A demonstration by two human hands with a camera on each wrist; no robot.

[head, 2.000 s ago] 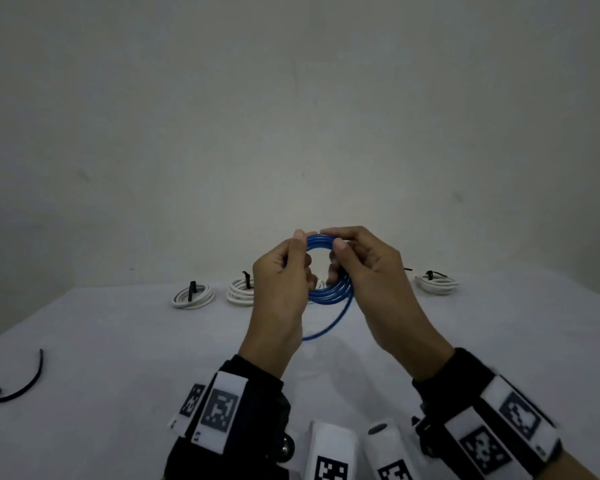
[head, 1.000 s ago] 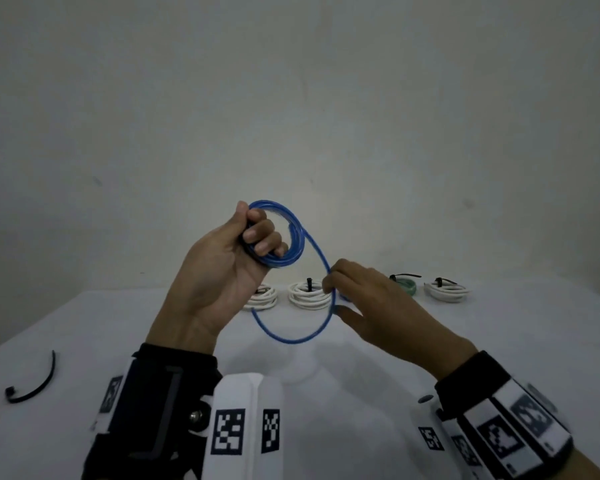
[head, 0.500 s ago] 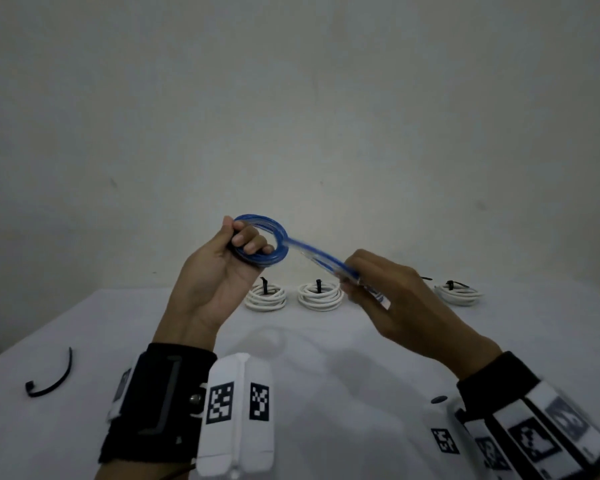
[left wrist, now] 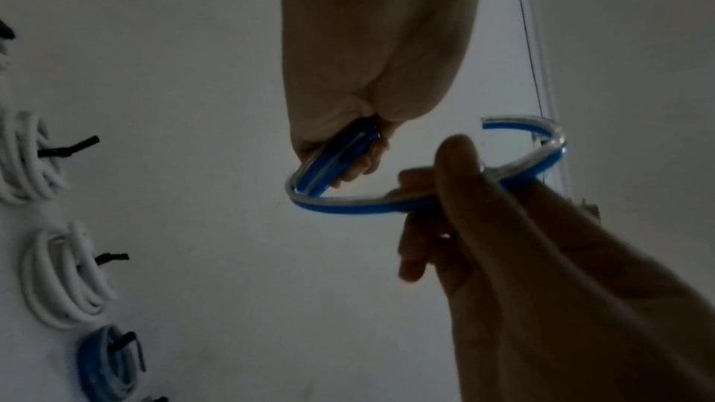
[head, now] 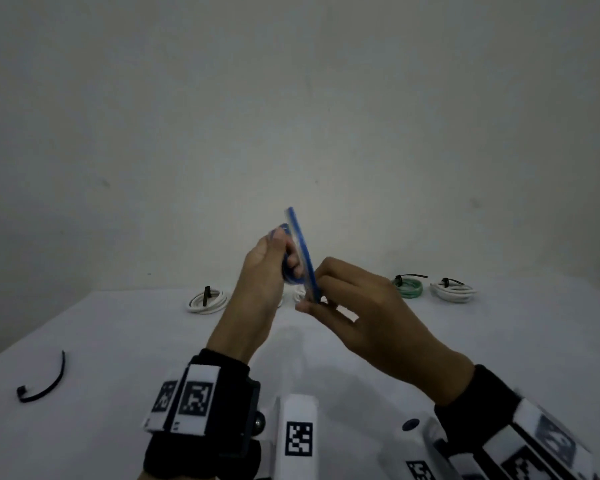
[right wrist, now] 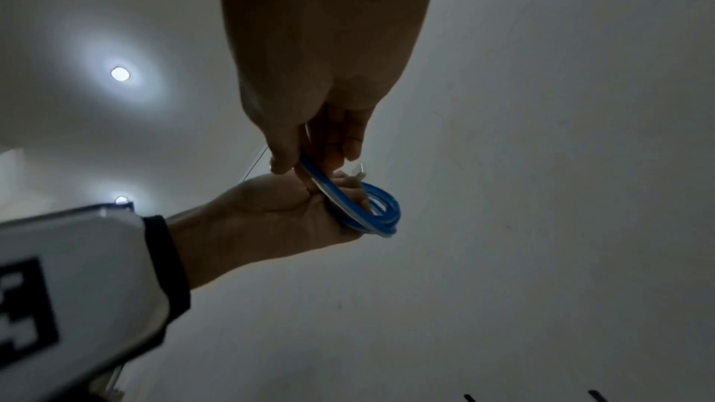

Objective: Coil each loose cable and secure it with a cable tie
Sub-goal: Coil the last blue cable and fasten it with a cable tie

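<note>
Left hand (head: 264, 271) clasps the glossy blue cable coil (head: 300, 252), anchoring its loops; right hand (head: 357, 306) pinches the free end alongside for winding.

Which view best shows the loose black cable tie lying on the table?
The head view: the loose black cable tie lies in plain sight on the white table, far left of both hands. The left wrist view shows only ties already fastened on finished coils. The right wrist view has two dark tips at its bottom edge, too cropped to identify.

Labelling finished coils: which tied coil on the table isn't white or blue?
The green coil, second from the right in the head view's back row, with a black tie; the coils flanking it there are white.
</note>
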